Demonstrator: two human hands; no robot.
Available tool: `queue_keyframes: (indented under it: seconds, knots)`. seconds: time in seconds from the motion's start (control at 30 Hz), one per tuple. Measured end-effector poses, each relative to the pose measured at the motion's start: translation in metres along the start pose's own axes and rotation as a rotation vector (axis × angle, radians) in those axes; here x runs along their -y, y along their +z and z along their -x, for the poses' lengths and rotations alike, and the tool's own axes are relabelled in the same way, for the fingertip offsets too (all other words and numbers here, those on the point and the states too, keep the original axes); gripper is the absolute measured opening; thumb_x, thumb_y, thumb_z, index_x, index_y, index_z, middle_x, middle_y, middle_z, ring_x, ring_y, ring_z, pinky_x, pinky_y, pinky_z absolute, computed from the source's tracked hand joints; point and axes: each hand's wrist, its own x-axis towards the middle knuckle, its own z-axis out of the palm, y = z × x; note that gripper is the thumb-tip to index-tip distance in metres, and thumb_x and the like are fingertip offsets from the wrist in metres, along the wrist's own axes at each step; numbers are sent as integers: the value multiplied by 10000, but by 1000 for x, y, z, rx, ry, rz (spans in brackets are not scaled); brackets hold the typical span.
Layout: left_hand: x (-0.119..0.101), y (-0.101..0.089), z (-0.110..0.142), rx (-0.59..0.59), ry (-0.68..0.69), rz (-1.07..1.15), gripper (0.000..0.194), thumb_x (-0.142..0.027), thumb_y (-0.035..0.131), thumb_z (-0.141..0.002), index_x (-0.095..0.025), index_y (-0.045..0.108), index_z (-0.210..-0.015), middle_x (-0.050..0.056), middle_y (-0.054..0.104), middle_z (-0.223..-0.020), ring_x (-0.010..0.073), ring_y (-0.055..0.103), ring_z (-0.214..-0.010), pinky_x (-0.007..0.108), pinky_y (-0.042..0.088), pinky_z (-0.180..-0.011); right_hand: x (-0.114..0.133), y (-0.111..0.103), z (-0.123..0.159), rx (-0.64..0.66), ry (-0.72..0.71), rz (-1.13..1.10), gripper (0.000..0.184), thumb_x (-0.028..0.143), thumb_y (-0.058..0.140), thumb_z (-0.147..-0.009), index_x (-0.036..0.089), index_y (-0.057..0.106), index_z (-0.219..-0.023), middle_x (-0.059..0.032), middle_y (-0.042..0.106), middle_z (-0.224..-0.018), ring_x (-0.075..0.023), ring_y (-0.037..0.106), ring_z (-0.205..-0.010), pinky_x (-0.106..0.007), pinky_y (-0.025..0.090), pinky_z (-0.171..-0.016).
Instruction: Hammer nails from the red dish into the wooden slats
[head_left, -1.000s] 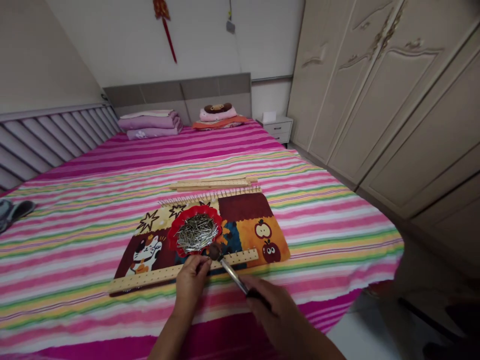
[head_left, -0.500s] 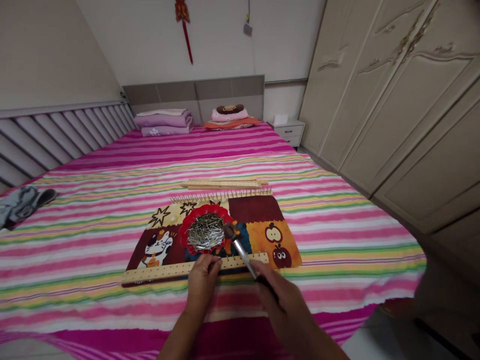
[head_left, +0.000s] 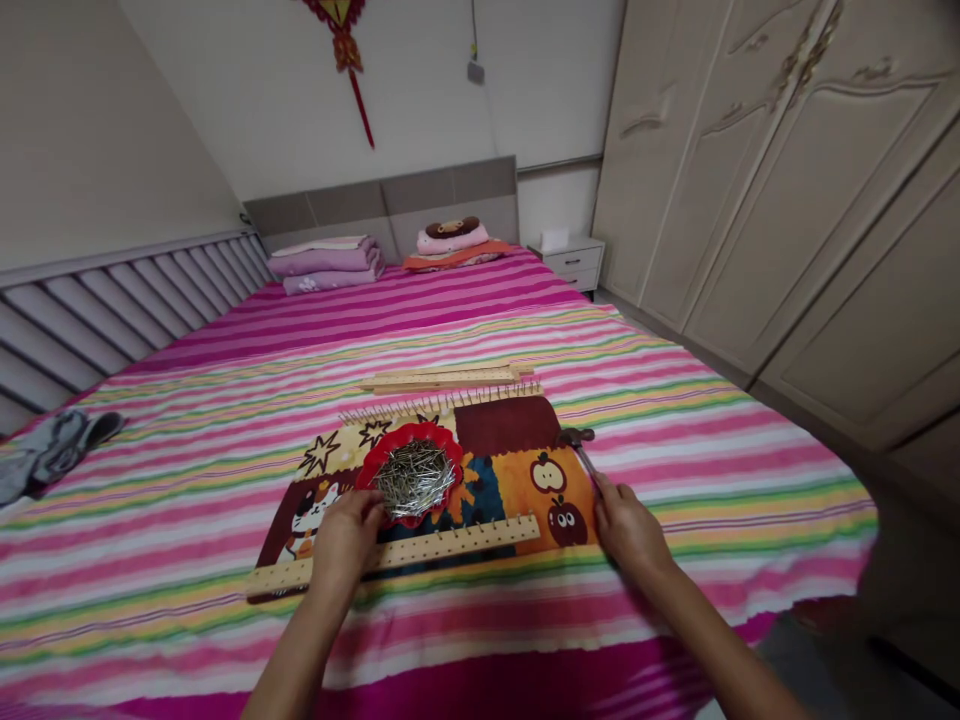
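Note:
My right hand (head_left: 630, 525) is wrapped round the handle of a hammer (head_left: 581, 450), whose dark head lies over the right edge of the patterned mat. At the left rim of a red scalloped bowl (head_left: 420, 433), my left hand (head_left: 345, 525) has its thumb and fingers drawn together; whatever is between them is too small to make out. Loose metal nails (head_left: 415, 478) fill the bowl. Just in front of it lies a wooden strip (head_left: 450, 541) with rows of holes, and several nails stand upright toward its right end. My left forearm crosses the strip's left part.
Behind the bowl, another wooden strip (head_left: 442, 403) carries a long row of upright nails. More wooden strips (head_left: 450, 378) lie beyond it. Everything rests on a patterned mat (head_left: 506, 425) on a striped bed cover (head_left: 697, 480). Grey cloth (head_left: 56, 450) lies at the left.
My left hand has moved from the front strip leftward to the bowl's rim. My right hand has swung the hammer away to the right, from above the strip to the mat's edge.

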Motion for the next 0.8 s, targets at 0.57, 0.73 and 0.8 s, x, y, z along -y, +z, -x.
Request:
queue_keyframes:
  seconds: [0.57, 0.73, 0.8]
  knots:
    - [-5, -13, -39, 343, 97, -230, 182, -245, 487, -776, -209, 658, -723, 62, 704, -810, 204, 633, -798, 282, 415, -711, 3, 0, 1, 41, -5, 93, 374, 149, 478, -885, 110, 532, -1252, -99, 624, -856, -171, 594, -649, -238, 368, -516]
    - [12, -15, -40, 232, -179, 380, 193, -357, 657, -612, -218, 668, -745, 1, 703, -708, 182, 632, -715, 269, 457, -686, 4, 0, 1, 47, -1, 102, 366, 155, 483, -887, 117, 536, -1247, -94, 622, -843, -170, 593, -648, -234, 363, -513]
    - [11, -17, -38, 228, -264, 646, 302, -363, 729, -500, -203, 672, -749, 2, 702, -690, 180, 630, -686, 271, 477, -657, 4, -1, 1, 47, 0, 106, 366, 155, 481, -887, 122, 534, -1247, -95, 620, -849, -171, 592, -655, -234, 364, -515]
